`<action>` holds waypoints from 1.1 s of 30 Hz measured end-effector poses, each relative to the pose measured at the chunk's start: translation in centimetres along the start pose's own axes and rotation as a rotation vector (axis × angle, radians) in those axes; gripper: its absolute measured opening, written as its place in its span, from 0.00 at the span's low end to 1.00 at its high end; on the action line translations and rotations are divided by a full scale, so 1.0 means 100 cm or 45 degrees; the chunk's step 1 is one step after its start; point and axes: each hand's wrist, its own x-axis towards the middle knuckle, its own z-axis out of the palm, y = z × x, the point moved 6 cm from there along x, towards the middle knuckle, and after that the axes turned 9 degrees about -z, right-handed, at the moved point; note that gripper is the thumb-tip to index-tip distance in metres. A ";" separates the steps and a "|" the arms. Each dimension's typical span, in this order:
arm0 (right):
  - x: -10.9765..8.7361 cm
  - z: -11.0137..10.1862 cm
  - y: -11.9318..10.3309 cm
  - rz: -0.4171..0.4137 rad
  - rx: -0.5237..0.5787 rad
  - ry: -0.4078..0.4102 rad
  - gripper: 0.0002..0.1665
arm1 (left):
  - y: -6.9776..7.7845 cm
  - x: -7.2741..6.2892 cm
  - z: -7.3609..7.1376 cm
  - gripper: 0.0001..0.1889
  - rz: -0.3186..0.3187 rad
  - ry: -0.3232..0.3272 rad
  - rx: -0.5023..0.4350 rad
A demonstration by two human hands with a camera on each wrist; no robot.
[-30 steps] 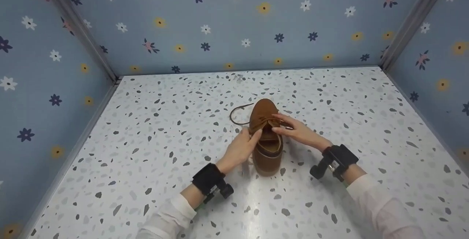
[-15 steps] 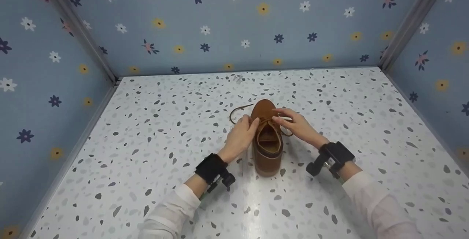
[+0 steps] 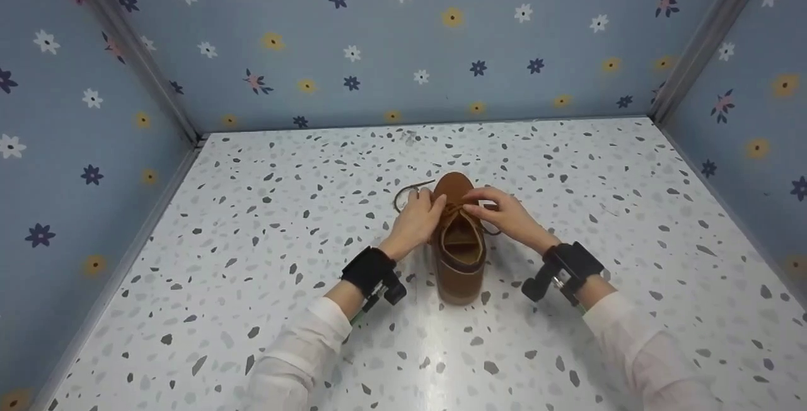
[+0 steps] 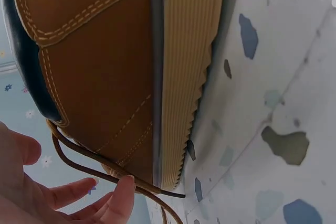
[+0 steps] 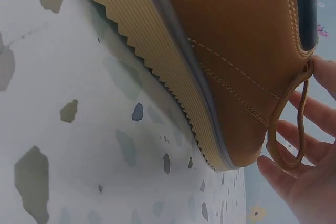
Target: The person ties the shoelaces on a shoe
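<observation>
A brown leather shoe (image 3: 459,278) stands upright on the speckled surface, toe pointing away. Its brown laces cross at the front of the opening; one lace (image 3: 403,193) curls out to the left and a lace loop (image 5: 286,124) hangs down the right side. My left hand (image 3: 416,219) is beside the shoe's left front, thumb near the lacing. In the left wrist view its fingers are spread, one fingertip overlapping the lace (image 4: 97,156). My right hand (image 3: 510,219) reaches over from the right, with thumb and index fingertips apart at the lacing and other fingers behind the loop.
The white speckled surface (image 3: 284,209) extends around the shoe. Blue flowered panels enclose it at the back (image 3: 378,33), left (image 3: 57,146) and right (image 3: 756,115). Black camera straps (image 3: 372,269) are worn on the wrists.
Both hands have shifted slightly forward along the shoe, toward the toe and lacing. The shoe's opening shows more openly now, and the shoe has stayed in place.
</observation>
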 end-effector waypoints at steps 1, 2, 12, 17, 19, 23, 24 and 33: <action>0.000 0.000 -0.001 -0.003 -0.004 -0.002 0.17 | 0.000 0.001 0.000 0.22 0.000 -0.004 0.003; 0.001 0.000 -0.001 -0.011 -0.010 -0.004 0.17 | 0.000 0.002 0.001 0.21 0.000 -0.006 0.003; 0.003 -0.002 -0.001 -0.072 -0.124 0.032 0.11 | 0.001 0.007 0.005 0.17 0.048 -0.068 -0.025; 0.007 -0.005 0.023 -0.154 -0.181 0.095 0.09 | 0.002 0.008 0.006 0.18 0.085 -0.090 -0.028; 0.007 -0.005 0.022 -0.188 -0.188 0.125 0.08 | 0.003 0.009 0.005 0.18 0.111 -0.091 -0.009; 0.005 -0.008 0.025 -0.181 -0.201 0.160 0.07 | 0.004 0.010 0.002 0.19 0.188 -0.051 0.013; 0.005 -0.009 0.027 -0.164 -0.208 0.170 0.07 | 0.003 0.010 0.001 0.20 0.194 -0.042 0.007; -0.001 -0.030 0.040 -0.017 -0.227 0.354 0.06 | -0.008 0.010 -0.006 0.24 0.079 -0.060 -0.082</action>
